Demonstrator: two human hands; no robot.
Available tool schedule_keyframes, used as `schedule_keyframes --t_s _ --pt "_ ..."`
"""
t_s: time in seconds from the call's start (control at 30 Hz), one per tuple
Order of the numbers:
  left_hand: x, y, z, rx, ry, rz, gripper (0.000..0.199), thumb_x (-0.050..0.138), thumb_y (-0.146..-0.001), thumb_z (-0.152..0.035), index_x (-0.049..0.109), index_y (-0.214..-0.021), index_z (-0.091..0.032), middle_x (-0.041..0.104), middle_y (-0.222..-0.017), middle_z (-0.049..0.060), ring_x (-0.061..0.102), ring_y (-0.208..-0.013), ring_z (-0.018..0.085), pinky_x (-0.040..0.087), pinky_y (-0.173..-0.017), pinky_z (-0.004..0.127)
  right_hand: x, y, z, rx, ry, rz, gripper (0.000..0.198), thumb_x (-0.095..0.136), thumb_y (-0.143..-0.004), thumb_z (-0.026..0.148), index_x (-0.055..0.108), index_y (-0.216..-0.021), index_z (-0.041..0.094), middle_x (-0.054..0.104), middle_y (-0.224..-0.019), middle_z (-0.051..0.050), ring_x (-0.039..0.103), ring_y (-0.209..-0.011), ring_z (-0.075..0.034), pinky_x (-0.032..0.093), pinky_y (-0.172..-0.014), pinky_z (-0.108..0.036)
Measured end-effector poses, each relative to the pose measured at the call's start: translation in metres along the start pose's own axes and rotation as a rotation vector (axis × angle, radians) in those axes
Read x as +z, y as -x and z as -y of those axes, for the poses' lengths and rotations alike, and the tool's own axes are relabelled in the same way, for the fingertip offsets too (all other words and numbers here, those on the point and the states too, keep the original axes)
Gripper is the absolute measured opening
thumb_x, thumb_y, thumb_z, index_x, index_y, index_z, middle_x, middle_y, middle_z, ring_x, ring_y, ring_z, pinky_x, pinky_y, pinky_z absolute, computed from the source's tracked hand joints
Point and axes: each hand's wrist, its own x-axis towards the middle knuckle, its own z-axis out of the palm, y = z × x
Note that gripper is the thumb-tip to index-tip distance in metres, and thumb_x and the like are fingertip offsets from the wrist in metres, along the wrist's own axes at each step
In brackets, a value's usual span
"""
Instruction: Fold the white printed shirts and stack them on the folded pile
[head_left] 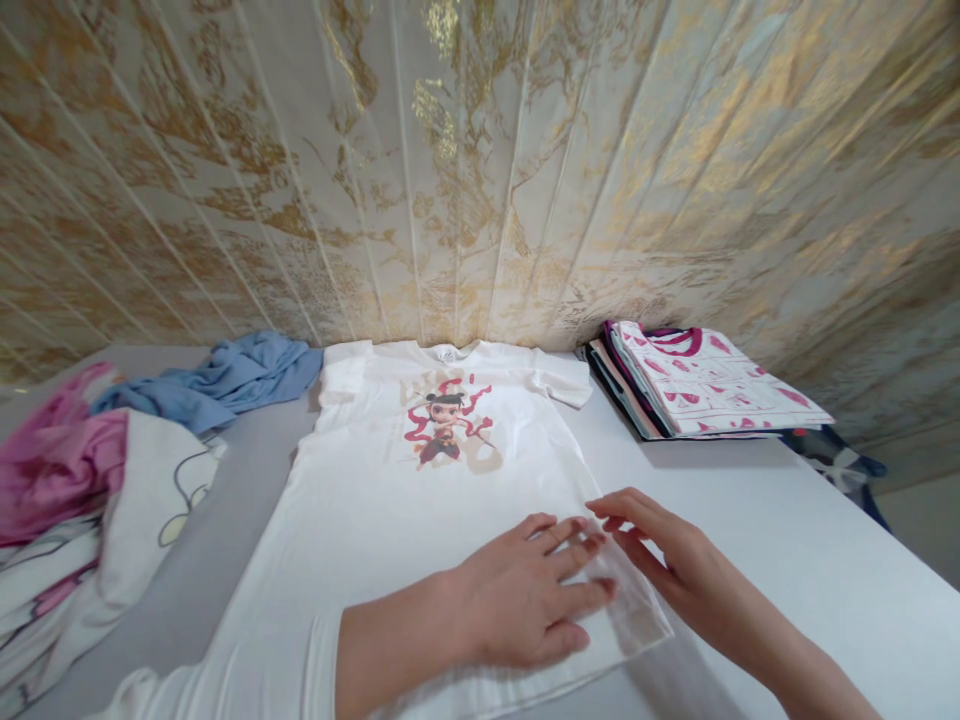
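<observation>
A white T-shirt [360,510] lies spread out on the table, its neckline toward the curtain. A cartoon figure in red and dark colours is printed on its chest. My left hand [532,590] rests on the shirt's lower right part with its fingers spread, and a ring shows on one finger. At the shirt's right side edge is my right hand [660,545]. Its fingers are slightly bent and apart, the tips at the fabric edge close to my left fingertips. No cloth shows gripped in either hand. The bottom right corner of the shirt lies flat beneath them.
A stack of folded clothes [705,385], topped by a white and pink piece, sits at the back right. Dark fabric [840,465] hangs at the table's right edge. Crumpled blue [232,380], pink [67,460] and white clothes [157,490] lie left. A patterned curtain [465,200] stands behind.
</observation>
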Motion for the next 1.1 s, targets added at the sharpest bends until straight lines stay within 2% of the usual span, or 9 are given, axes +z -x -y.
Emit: schedule_keyframes --t_s 0.17,0.27,0.4,0.53,0.67,0.77,0.87,0.97,1.1 --pt "0.002 -0.007 -0.001 0.129 -0.028 0.000 0.034 0.037 -0.102 -0.032 0.054 -0.130 -0.023 0.047 -0.145 0.005 0.035 -0.139 0.021 0.027 -0.112 0.037 0.017 -0.038 -0.014 -0.061 -0.014 -0.125 0.029 0.034 -0.096 0.020 0.051 -0.119 0.026 0.061 -0.114 -0.006 0.062 -0.103 -0.018 0.054 -0.085 -0.033" --pt "0.003 -0.014 -0.006 0.171 -0.028 0.030 0.043 0.040 -0.101 -0.040 0.048 -0.135 -0.014 0.049 -0.144 0.007 0.033 -0.139 0.020 0.026 -0.112 0.034 0.026 -0.076 -0.030 -0.151 0.050 -0.144 0.029 0.035 -0.096 0.019 0.052 -0.118 0.025 0.062 -0.116 -0.008 0.061 -0.107 -0.020 0.052 -0.091 -0.036" --pt "0.005 -0.017 -0.011 0.221 0.023 0.059 0.057 0.041 -0.099 -0.051 0.040 -0.141 -0.013 0.042 -0.149 0.005 0.031 -0.140 0.021 0.025 -0.113 0.038 0.035 -0.117 -0.045 -0.276 0.309 -0.084 0.036 0.034 -0.098 0.025 0.051 -0.130 0.019 0.052 -0.138 -0.014 0.046 -0.129 -0.025 0.041 -0.105 -0.043" --pt "0.006 -0.017 -0.015 0.205 0.102 0.084 0.053 0.046 -0.097 -0.049 0.043 -0.140 -0.017 0.041 -0.150 0.002 0.029 -0.142 0.022 0.025 -0.114 0.040 0.038 -0.132 -0.051 -0.227 0.529 0.020 0.049 0.032 -0.101 0.038 0.037 -0.145 0.019 0.032 -0.155 -0.011 0.027 -0.143 -0.025 0.031 -0.112 -0.046" --pt "0.003 -0.018 -0.013 0.196 0.165 0.085 0.044 0.043 -0.100 -0.040 0.043 -0.140 -0.021 0.046 -0.147 0.001 0.032 -0.140 0.019 0.027 -0.114 0.038 0.038 -0.132 -0.051 -0.202 0.586 0.070 0.053 0.029 -0.101 0.042 0.031 -0.149 0.020 0.025 -0.158 -0.010 0.022 -0.145 -0.023 0.028 -0.113 -0.044" --pt "-0.009 -0.005 -0.003 0.103 0.190 0.030 0.043 0.035 -0.103 -0.029 0.037 -0.144 -0.017 0.040 -0.151 0.004 0.029 -0.142 0.015 0.025 -0.114 0.033 0.038 -0.132 -0.051 -0.202 0.591 0.066 0.053 0.029 -0.101 0.042 0.032 -0.149 0.019 0.025 -0.158 -0.010 0.022 -0.145 -0.023 0.027 -0.113 -0.042" --pt "-0.026 0.026 0.005 -0.059 0.140 -0.016 0.042 0.037 -0.100 -0.020 0.038 -0.142 -0.015 0.033 -0.154 0.009 0.025 -0.143 0.019 0.023 -0.114 0.035 0.038 -0.132 -0.050 -0.209 0.586 0.058 0.052 0.030 -0.101 0.042 0.032 -0.149 0.020 0.026 -0.157 -0.009 0.023 -0.145 -0.023 0.028 -0.113 -0.043" --pt "-0.039 0.059 -0.005 -0.176 0.111 0.023 0.033 0.060 -0.091 -0.026 0.053 -0.122 -0.018 0.046 -0.144 0.011 0.040 -0.132 0.026 0.030 -0.107 0.039 0.039 -0.132 -0.052 -0.212 0.585 0.055 0.052 0.030 -0.101 0.041 0.033 -0.148 0.018 0.026 -0.157 -0.010 0.023 -0.145 -0.023 0.028 -0.112 -0.043" --pt "-0.039 0.076 -0.034 -0.323 0.087 0.105 0.038 0.082 -0.072 -0.037 0.057 -0.094 -0.020 0.061 -0.106 0.003 0.055 -0.097 0.023 0.041 -0.086 0.034 0.040 -0.132 -0.054 -0.214 0.587 0.044 0.052 0.030 -0.101 0.042 0.033 -0.148 0.020 0.028 -0.157 -0.009 0.025 -0.144 -0.024 0.029 -0.112 -0.044"
